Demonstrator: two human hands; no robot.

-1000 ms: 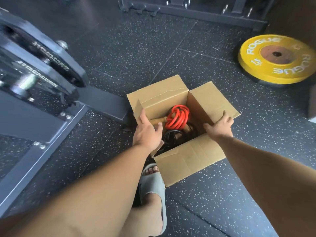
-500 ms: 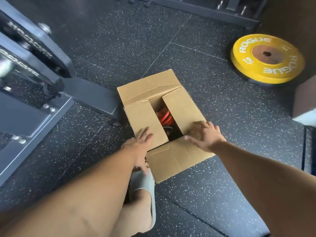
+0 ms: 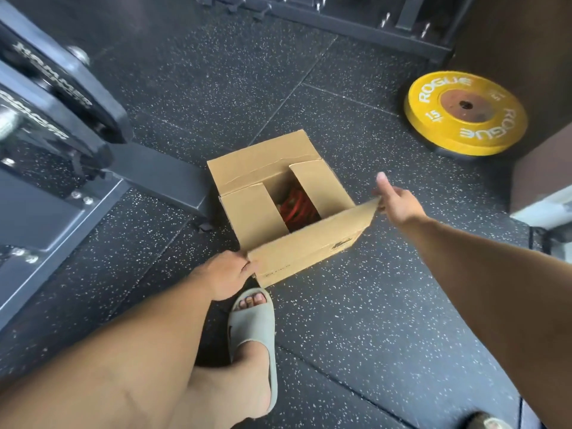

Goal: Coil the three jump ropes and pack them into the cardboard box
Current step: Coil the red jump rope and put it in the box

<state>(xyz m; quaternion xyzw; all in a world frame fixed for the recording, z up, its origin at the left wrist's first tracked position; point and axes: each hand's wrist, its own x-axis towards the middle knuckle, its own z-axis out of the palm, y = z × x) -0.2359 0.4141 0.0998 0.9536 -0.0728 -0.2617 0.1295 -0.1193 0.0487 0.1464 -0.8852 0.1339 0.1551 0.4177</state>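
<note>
Resting on the black speckled rubber floor (image 3: pixel 356 320), the brown cardboard box (image 3: pixel 247 218) has both side flaps folded in. Left hand (image 3: pixel 224 275) and right hand (image 3: pixel 397 202) each clamp the near flap (image 3: pixel 305 247). The coiled red jump rope (image 3: pixel 297 207) lies inside.

The box (image 3: pixel 278 209) stands on the floor (image 3: pixel 356 320) about mid-scene, and a coiled rope (image 3: pixel 298 207) lies inside, showing through the gap between two folded-in flaps. The left hand (image 3: pixel 227 275) is at the near flap's left corner, the right hand (image 3: pixel 394 201) at its right corner. A sandalled foot (image 3: pixel 253 323) is just before the box. A weight plate (image 3: pixel 465 113) lies far right; a machine frame (image 3: pixel 62 144) stands left.
</note>
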